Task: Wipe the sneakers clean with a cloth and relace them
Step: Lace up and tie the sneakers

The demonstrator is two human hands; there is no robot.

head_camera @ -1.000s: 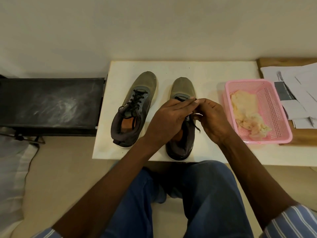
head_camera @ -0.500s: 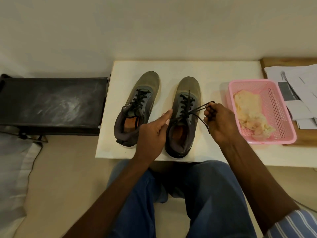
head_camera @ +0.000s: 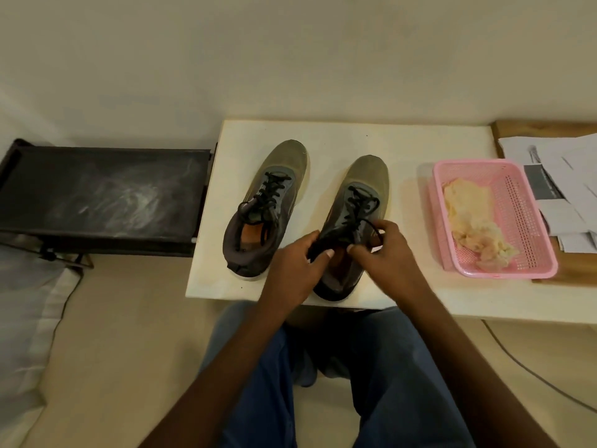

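We've got two olive-grey sneakers standing upright on the white surface [head_camera: 323,134], toes pointing to the far side. The left sneaker [head_camera: 268,205] sits on its own, angled a little, its black laces threaded and its orange lining showing at the dark collar. The right sneaker [head_camera: 355,202] stands just beside it, heel at the near edge, and we see its black lace [head_camera: 361,202] crossing up the tongue, loose ends gathered near the collar. To the right, the crumpled pale yellow cloth [head_camera: 471,218] lies inside the pink basket [head_camera: 529,221], well apart from both sneakers.
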